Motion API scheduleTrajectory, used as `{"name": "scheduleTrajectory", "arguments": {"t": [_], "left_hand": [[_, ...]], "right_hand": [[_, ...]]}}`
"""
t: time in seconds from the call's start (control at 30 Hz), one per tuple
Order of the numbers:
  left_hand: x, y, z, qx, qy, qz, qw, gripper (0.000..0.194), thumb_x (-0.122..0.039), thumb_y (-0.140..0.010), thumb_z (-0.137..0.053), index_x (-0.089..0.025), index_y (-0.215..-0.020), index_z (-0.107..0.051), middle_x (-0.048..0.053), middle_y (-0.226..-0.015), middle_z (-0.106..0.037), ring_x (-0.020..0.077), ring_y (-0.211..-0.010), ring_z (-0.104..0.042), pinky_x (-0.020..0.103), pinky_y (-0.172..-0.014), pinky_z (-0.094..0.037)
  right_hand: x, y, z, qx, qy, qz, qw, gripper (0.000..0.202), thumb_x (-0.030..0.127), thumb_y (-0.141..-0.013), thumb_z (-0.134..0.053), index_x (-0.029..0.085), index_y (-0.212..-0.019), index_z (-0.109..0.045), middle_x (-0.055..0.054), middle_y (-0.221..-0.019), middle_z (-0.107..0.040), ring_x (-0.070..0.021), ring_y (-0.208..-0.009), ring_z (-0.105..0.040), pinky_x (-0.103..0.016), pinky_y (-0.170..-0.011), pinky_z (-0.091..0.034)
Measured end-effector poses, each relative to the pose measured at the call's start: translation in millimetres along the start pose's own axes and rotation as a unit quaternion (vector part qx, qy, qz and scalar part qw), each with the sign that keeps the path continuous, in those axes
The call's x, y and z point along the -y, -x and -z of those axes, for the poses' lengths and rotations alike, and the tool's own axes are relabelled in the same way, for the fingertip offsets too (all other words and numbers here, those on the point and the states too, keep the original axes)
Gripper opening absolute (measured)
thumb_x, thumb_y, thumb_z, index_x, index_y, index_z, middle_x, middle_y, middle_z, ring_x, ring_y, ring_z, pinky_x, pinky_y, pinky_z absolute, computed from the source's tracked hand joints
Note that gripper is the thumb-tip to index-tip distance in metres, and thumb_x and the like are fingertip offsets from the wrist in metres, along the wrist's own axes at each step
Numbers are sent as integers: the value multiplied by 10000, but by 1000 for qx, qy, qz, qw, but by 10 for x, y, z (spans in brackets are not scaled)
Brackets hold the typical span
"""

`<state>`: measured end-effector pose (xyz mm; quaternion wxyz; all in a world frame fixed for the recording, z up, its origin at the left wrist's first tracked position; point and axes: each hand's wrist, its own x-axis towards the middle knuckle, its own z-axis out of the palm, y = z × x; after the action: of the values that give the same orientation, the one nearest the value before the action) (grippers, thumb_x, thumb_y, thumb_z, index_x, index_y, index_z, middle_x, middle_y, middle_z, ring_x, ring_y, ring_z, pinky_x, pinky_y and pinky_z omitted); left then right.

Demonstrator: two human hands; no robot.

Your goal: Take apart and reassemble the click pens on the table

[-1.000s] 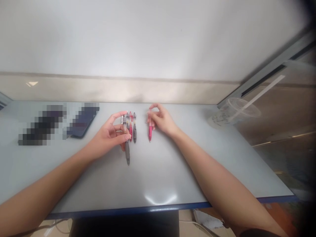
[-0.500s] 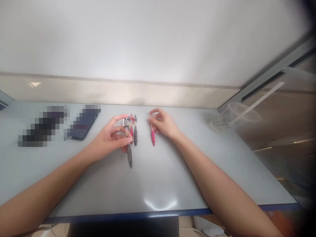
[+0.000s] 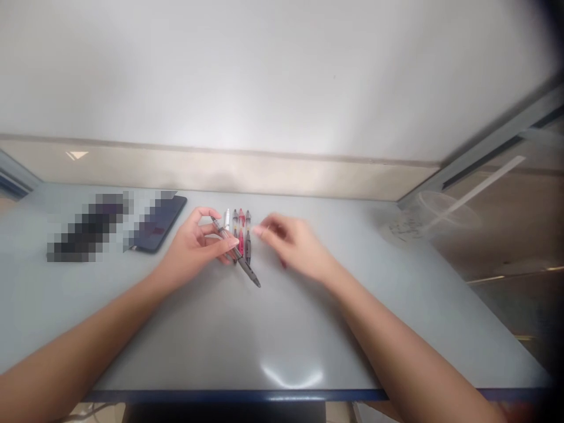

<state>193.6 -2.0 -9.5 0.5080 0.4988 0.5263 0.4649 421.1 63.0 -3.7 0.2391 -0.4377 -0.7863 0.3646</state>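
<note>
My left hand [image 3: 200,244] pinches a dark grey click pen [image 3: 249,271] between thumb and fingers; its tip slants down to the right. Behind that pen several pens lie side by side on the table: a white pen [image 3: 227,218], a red pen [image 3: 241,220] and dark grey pens, one of them a grey pen [image 3: 248,235] at the right end. Close by that end, my right hand [image 3: 295,241] is curled with thumb and fingers drawn together, somewhat blurred. Whatever it may hold is hidden. The pink pen seen earlier does not show.
A phone [image 3: 163,223] and a pixelated dark object [image 3: 88,232] lie on the left of the grey table [image 3: 220,346]. A clear plastic cup [image 3: 408,226] with a straw stands at the right. A wall runs along the back edge.
My right hand has moved left and slightly down, towards the row of pens, and the pink pen has gone from sight. The pen in my left hand has tilted further, its tip swinging right.
</note>
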Motion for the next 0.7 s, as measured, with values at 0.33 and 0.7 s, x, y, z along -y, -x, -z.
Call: {"name": "scheduleTrajectory", "arguments": {"t": [0.33, 0.7], "left_hand": [[124, -1, 39, -61, -174, -94, 978, 361, -506, -885, -772, -240, -1066, -609, 48, -995, -706, 210, -850, -687, 310, -676, -512], [135, -38, 68, 4, -482, -349, 803, 297, -314, -1083, -406, -216, -955, -655, 66, -812, -622, 233, -757, -521, 376, -747, -379]], "right_hand": [[150, 94, 49, 128, -92, 1, 988, 477, 598, -993, -543, 217, -722, -447, 44, -669, -388, -113, -579, -371, -265, -553, -307], [134, 41, -64, 95, -204, -78, 971, 717, 675, -1029, -393, 212, -482, -421, 7, -450, -448, -109, -452, -364, -299, -555, -359]]}}
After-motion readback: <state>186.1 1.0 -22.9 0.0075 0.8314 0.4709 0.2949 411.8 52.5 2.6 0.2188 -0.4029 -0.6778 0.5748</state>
